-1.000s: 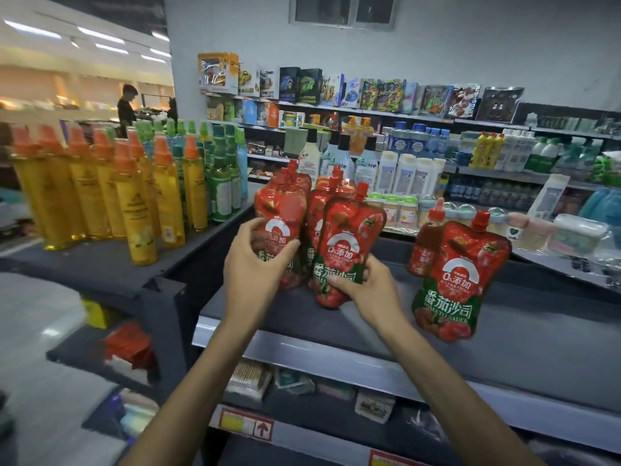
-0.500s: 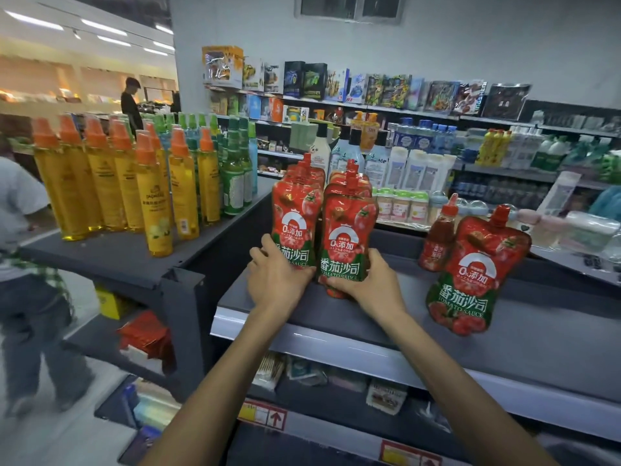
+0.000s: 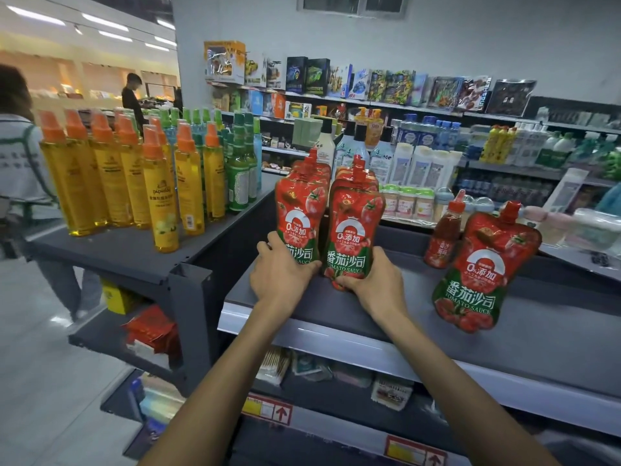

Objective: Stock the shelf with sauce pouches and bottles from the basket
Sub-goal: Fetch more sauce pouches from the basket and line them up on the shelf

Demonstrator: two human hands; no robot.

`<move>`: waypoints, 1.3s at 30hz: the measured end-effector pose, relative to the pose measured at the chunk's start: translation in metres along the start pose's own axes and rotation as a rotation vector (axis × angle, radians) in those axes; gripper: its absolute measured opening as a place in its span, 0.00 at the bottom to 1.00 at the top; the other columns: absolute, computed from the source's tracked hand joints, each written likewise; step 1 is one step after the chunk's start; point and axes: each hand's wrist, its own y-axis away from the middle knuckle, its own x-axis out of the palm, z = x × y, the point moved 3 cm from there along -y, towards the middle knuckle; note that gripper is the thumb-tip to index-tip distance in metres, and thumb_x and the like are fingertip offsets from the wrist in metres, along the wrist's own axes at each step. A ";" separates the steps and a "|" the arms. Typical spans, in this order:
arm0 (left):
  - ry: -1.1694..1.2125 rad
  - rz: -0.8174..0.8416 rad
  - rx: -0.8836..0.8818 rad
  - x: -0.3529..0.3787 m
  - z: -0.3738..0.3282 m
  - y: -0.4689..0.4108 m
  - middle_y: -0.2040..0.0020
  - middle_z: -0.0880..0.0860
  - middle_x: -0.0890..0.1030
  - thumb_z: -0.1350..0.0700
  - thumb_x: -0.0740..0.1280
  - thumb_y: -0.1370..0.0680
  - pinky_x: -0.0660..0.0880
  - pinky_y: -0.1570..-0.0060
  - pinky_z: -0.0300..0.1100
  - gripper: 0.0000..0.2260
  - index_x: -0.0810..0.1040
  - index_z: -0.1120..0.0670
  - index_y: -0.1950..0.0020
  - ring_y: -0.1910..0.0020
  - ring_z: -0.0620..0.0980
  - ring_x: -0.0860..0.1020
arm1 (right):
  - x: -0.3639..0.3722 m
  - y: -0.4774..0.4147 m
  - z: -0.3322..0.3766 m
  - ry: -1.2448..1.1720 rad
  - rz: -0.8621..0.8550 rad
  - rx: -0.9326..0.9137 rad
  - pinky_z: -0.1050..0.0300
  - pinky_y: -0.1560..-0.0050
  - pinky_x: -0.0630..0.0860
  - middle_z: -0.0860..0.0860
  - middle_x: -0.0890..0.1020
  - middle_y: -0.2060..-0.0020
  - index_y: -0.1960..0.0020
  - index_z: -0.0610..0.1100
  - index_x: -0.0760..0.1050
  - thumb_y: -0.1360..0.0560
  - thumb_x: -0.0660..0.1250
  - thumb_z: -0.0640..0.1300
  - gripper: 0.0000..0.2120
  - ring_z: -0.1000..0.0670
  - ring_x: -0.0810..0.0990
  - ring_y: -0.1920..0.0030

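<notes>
On the grey shelf [image 3: 524, 334], the person is squaring two rows of sauce pouches [image 3: 311, 171], the left hand [image 3: 282, 279] gripping the left front pouch [image 3: 299, 216] low down, the right hand [image 3: 374, 285] gripping the right front pouch's [image 3: 354, 227] base. A gentle release is coming next, I judge; a leaning pouch [image 3: 484, 264] and small bottle [image 3: 443, 237] are standing clear, rightward.

**Where Things Sit on the Shelf**

2 rows of pouches stand side by side on the shelf [image 3: 554, 307]. The left hand [image 3: 282, 274] holds the left front pouch [image 3: 299, 213] low down. The right hand [image 3: 376, 284] holds the right front pouch [image 3: 353, 227]. Well to the right stands 1 lone pouch [image 3: 484, 264], with a sauce bottle [image 3: 443, 237] just behind it on its left. Spray bottles [image 3: 134, 176] stand on the side shelf [image 3: 111, 250] to the left.
</notes>
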 end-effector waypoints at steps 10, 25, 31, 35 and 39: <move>0.007 0.070 -0.041 -0.003 0.001 -0.003 0.34 0.59 0.72 0.33 0.78 0.34 0.72 0.35 0.61 0.43 0.64 0.49 0.27 0.36 0.64 0.76 | 0.001 0.001 0.001 -0.015 0.007 0.000 0.56 0.55 0.75 0.50 0.84 0.47 0.43 0.46 0.73 0.36 0.84 0.48 0.28 0.49 0.82 0.49; 0.099 0.044 -0.027 -0.008 0.007 0.007 0.36 0.55 0.76 0.32 0.78 0.36 0.74 0.37 0.63 0.46 0.64 0.49 0.25 0.37 0.61 0.78 | 0.004 0.001 0.001 -0.004 0.007 -0.004 0.49 0.48 0.80 0.49 0.84 0.46 0.43 0.46 0.72 0.36 0.84 0.48 0.29 0.46 0.83 0.46; 0.088 0.019 -0.036 -0.010 0.007 0.012 0.34 0.58 0.73 0.33 0.78 0.34 0.76 0.38 0.60 0.44 0.65 0.53 0.28 0.37 0.63 0.77 | 0.001 0.004 -0.002 -0.017 0.010 -0.005 0.48 0.48 0.80 0.49 0.84 0.46 0.42 0.47 0.72 0.37 0.85 0.49 0.30 0.47 0.83 0.46; 0.081 -0.009 -0.030 -0.011 0.006 0.017 0.36 0.58 0.74 0.35 0.78 0.33 0.76 0.40 0.59 0.40 0.67 0.53 0.30 0.40 0.63 0.79 | 0.002 0.003 -0.003 -0.007 0.020 -0.003 0.51 0.50 0.78 0.49 0.84 0.46 0.41 0.45 0.72 0.35 0.84 0.48 0.29 0.46 0.82 0.46; 0.072 -0.028 -0.024 -0.011 0.006 0.019 0.37 0.57 0.74 0.34 0.77 0.32 0.76 0.41 0.60 0.40 0.67 0.53 0.30 0.40 0.63 0.79 | 0.004 0.002 -0.002 0.000 0.016 -0.013 0.51 0.49 0.79 0.48 0.84 0.45 0.41 0.45 0.72 0.34 0.83 0.48 0.29 0.45 0.82 0.45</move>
